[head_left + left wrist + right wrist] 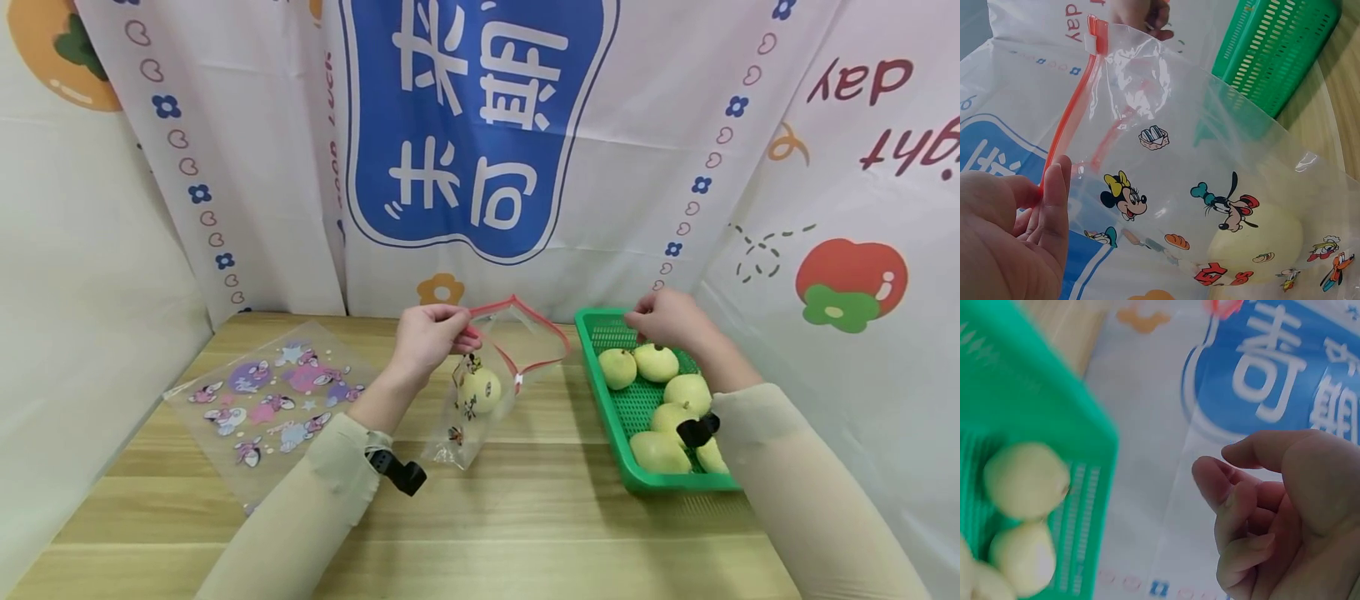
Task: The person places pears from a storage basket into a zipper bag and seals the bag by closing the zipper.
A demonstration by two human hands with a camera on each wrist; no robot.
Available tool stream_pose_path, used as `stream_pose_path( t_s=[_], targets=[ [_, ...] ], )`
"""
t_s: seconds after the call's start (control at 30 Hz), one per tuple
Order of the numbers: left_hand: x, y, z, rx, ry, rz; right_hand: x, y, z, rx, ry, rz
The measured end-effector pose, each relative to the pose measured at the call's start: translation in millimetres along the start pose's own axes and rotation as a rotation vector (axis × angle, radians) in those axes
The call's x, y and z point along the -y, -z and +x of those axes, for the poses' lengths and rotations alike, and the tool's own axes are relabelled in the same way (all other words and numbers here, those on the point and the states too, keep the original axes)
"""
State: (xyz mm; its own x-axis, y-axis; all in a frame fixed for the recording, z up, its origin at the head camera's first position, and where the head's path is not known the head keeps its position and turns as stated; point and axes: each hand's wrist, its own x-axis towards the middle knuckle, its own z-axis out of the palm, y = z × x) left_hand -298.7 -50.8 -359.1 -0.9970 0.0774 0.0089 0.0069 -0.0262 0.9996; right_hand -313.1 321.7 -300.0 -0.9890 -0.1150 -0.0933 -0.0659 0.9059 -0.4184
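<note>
My left hand point(431, 337) pinches the red zip edge of a clear zip bag point(455, 442) printed with cartoon characters. The bag's mouth gapes toward the right, with a white slider on the red strip. Inside it, low down, lies one pale yellow-green pear point(480, 390). Over the far end of a green plastic basket point(611, 425) hovers my right hand point(675, 321); in the right wrist view its fingers curl loosely around nothing. Several more pears point(658, 452) rest in the basket below that hand, partly covered by the right sleeve.
A second clear bag point(258, 412) with pink and purple cartoon prints lies flat at the left of the wooden table point(525, 533). Behind the table hangs a printed white cloth point(285, 167), with more cloth along both sides.
</note>
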Motion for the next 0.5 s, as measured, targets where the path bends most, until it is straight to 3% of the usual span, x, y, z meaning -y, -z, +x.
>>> stream_pose_path(
  t_s=[0.27,0.5],
  targets=[
    [-2.9,1.1,-2.4,-0.007,0.001,0.013,-50.0,7.6,-6.8,0.044,-0.086,-0.031],
    [-2.2,-0.3,-2.5,0.002,0.012,0.014,-76.1,5.1,-14.8,0.196,-0.156,-0.152]
  ],
)
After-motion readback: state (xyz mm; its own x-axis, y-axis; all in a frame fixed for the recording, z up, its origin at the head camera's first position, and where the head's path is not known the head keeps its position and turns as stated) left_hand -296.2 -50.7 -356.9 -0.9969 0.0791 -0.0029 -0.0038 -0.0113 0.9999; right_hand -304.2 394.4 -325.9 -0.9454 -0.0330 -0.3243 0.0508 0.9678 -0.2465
